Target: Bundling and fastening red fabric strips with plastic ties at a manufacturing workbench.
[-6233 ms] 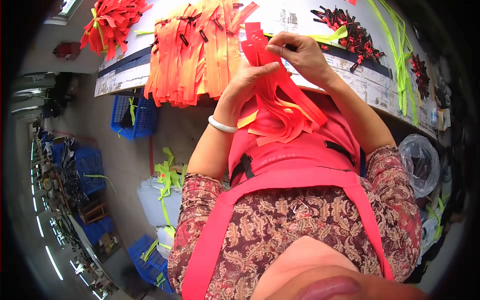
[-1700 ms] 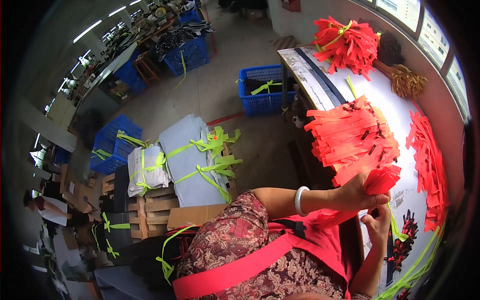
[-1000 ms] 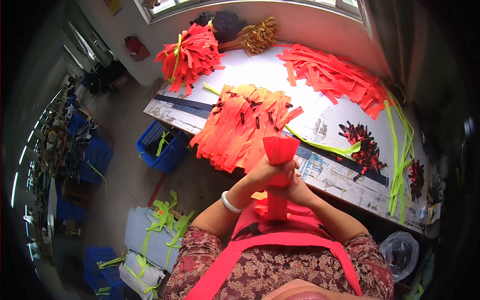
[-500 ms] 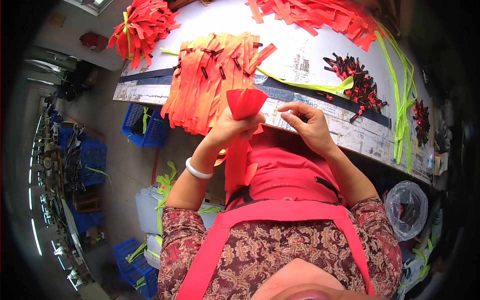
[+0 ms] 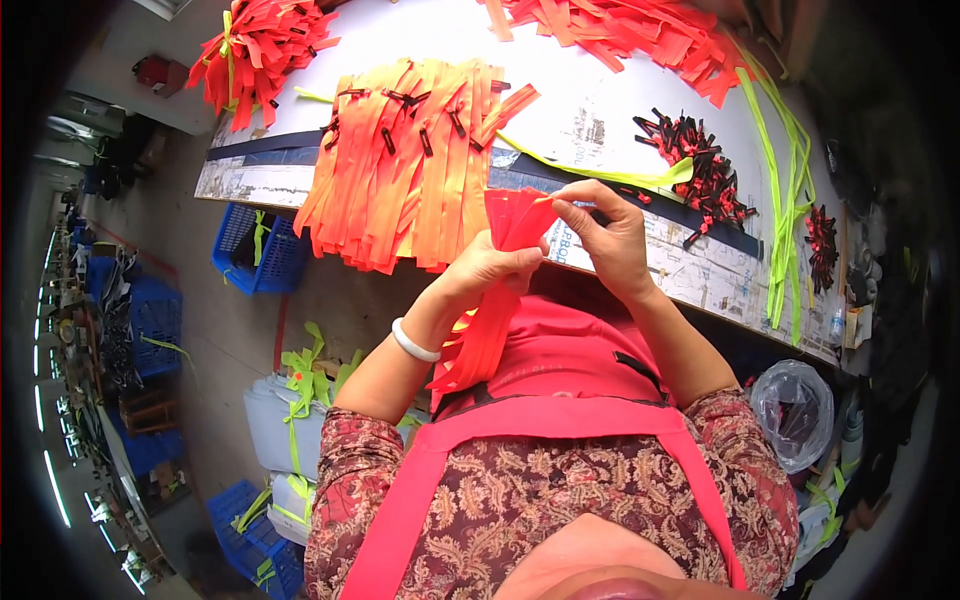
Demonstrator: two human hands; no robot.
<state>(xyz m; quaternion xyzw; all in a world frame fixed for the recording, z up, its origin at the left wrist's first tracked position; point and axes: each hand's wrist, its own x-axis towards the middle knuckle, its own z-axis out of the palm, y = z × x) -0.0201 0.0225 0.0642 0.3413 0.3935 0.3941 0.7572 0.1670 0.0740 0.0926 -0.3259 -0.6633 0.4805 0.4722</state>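
Note:
My left hand (image 5: 492,266) is closed round a bundle of red fabric strips (image 5: 487,335), whose tops fan out above the fist and whose tails hang over my apron. With thumb and forefinger, my right hand (image 5: 612,232) pinches the upper corner of one strip at the bundle's right edge. Just beyond my left hand, a row of orange-red strips (image 5: 400,190) lies over the table's front edge, with several small black pieces on top. A pile of small black-and-red pieces (image 5: 700,175) lies right of my right hand.
Red strips (image 5: 620,45) heap at the table's back, and a tied bunch (image 5: 255,60) lies far left. Yellow-green ribbons (image 5: 790,190) trail on the right. Below the table are a blue basket (image 5: 258,252) at left and a plastic-lined bin (image 5: 792,412) at right.
My right hand has moved left and up to the bundle and now pinches a strip's end. My left hand has tilted the bundle, and its top has fanned out to the right.

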